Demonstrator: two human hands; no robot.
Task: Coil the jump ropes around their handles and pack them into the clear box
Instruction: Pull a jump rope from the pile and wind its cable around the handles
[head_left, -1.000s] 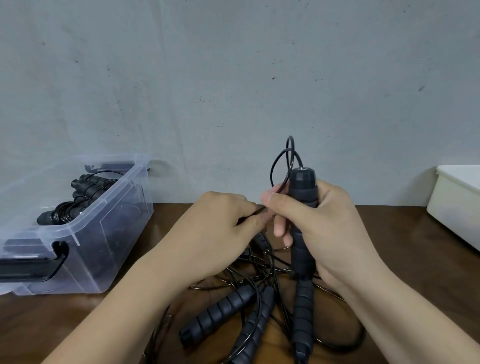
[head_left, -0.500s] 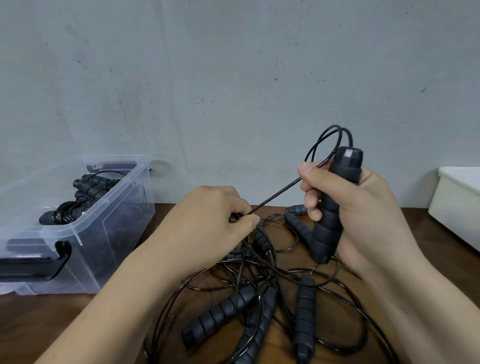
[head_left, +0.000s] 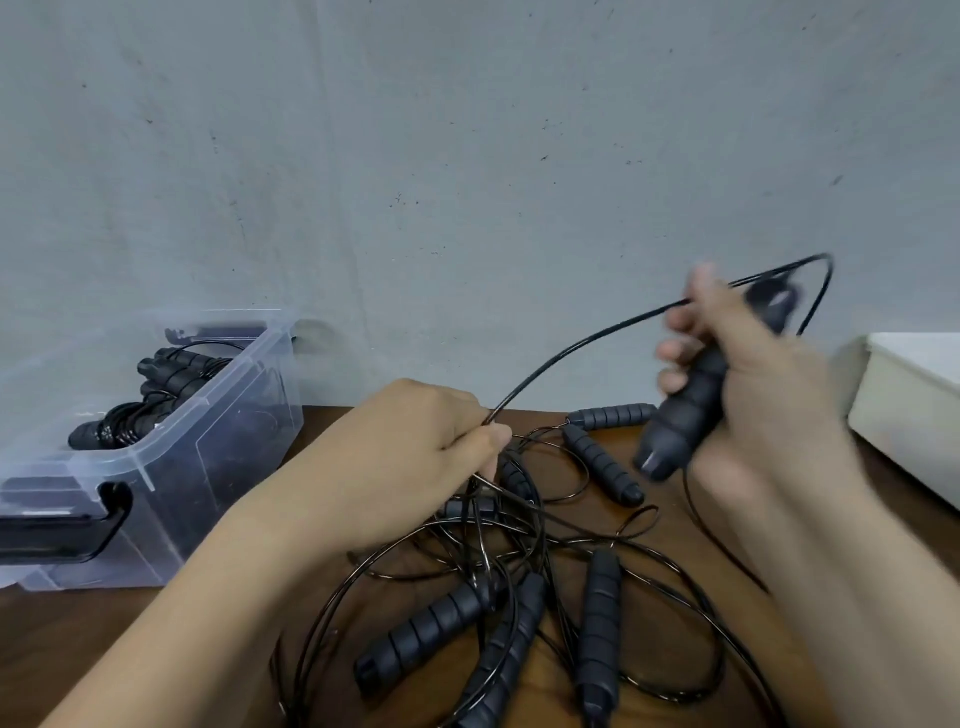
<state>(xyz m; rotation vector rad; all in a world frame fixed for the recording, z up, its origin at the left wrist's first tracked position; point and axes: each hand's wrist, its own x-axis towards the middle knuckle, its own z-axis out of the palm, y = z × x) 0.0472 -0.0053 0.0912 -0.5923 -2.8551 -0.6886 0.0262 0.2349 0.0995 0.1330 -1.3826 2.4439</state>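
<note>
A blurred right hand (head_left: 753, 395) grips a dark ridged handle (head_left: 691, 405) above a wooden table (head_left: 104, 623). The left hand (head_left: 415, 457) pinches its thin black cord (head_left: 571, 348) over a tangled pile of ropes (head_left: 431, 623). The clear box (head_left: 218, 457), at left, holds coiled ropes. It would be best to draw the cord free under even tension before winding.

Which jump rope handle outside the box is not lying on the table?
The handle gripped by the right hand, held tilted in the air; the other loose handles lie on the table among tangled cord.
</note>
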